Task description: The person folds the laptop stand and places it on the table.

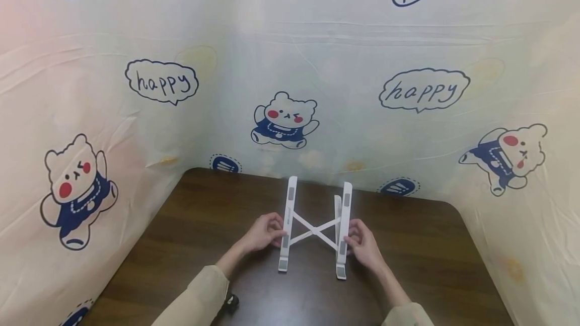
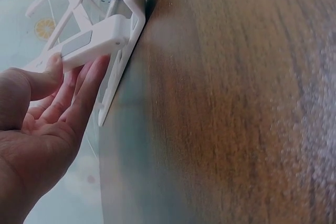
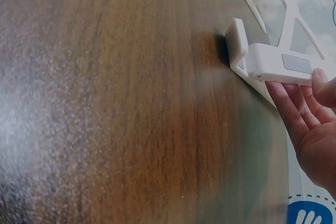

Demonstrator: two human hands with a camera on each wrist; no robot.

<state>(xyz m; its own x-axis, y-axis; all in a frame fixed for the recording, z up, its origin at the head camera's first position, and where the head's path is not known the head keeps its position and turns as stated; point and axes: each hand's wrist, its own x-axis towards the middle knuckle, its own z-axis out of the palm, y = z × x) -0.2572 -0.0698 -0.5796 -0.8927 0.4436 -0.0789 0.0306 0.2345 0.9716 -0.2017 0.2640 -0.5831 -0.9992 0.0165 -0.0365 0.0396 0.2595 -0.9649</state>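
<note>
Both hands pinch white folding laptop stand [image 1: 314, 228] on desk [image 1: 421, 260]: L hand [image 1: 264, 233] w/ thumb + fingers on left rail, R hand [image 1: 364, 245] likewise. Best to keep pressure even, feet flat.

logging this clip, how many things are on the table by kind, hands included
white plastic folding stand with crossed struts: 1
left hand, gripping its left rail: 1
right hand, gripping its right rail: 1
dark brown wooden table: 1
total: 4

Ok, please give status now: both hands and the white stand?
Left hand grips left rail, right hand grips right rail. White folding stand on brown table, partly opened. Nothing in the way.
</note>
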